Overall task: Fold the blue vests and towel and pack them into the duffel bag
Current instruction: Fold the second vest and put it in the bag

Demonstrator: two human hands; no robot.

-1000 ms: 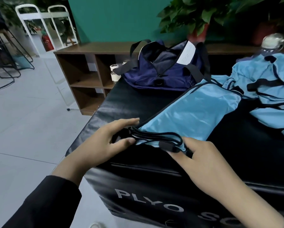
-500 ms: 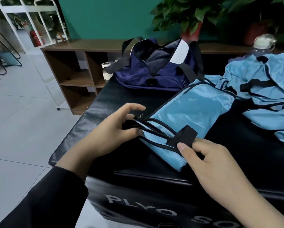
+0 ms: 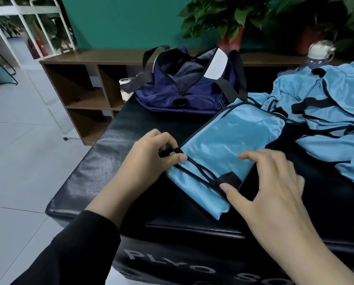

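Black padded table (image 3: 94, 167), printed lettering on its near face; tiled floor to the left, teal wall behind.

Nearest: right hand (image 3: 274, 188), fingers spread and fairly straight, fingertips resting on the near end of the folded vest (image 3: 229, 140), thumb tip touching the black tab at its hem. Nothing gripped, fingers apart.

Left hand (image 3: 149, 159), just across the fold: thumb and forefinger pinched together on the black edging at the vest's near-left corner.

Folded vest lies as a long narrow strip, long axis running from the near edge away toward the upper right, far end close beside the duffel bag (image 3: 184, 87). Both hands sit at the near end; left hand is on the bag's side.

Further right: loose heap of unfolded vests (image 3: 332, 112), well apart from the hands. Bag stands unzipped at the far edge, mouth open.

Judgement: next fold would likely carry the near end away along the long axis, toward the bag.

Beyond: wooden shelf unit (image 3: 79, 85), potted plants (image 3: 223, 15).
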